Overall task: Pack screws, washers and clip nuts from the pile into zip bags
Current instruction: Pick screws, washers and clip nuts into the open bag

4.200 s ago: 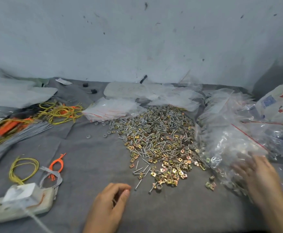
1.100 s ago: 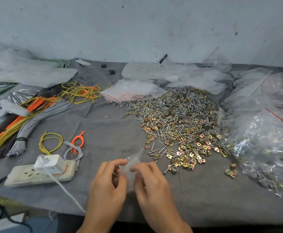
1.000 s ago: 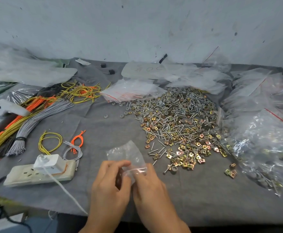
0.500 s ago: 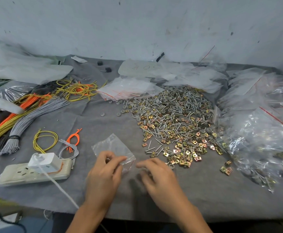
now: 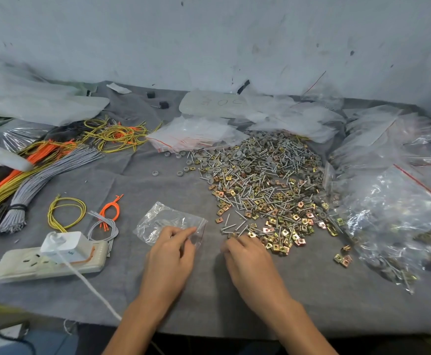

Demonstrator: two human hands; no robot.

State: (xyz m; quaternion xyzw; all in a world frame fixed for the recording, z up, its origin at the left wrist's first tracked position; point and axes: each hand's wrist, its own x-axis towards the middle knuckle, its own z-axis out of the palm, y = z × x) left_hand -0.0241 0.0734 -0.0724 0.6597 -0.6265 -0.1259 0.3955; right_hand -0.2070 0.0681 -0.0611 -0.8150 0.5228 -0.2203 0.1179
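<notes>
Left hand (image 5: 169,254), lower centre of the frame, pinches the near edge of a clear, empty zip bag (image 5: 168,218) lying flat on the grey counter (image 5: 311,290). Right hand (image 5: 250,260), just beside it, has its fingers curled down at the near edge of the pile of screws, washers and clip nuts (image 5: 260,185); I cannot tell whether they grip a piece. Filled bags (image 5: 393,213) lie at the right, a power strip (image 5: 30,265) at the lower left.

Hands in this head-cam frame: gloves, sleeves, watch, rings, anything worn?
Nothing worn shows. The left hand and right hand are bare, with no gloves or rings visible. The left forearm and right forearm are uncovered down to the picture's bottom edge: no sleeves, watch, bands or markings in view.
</notes>
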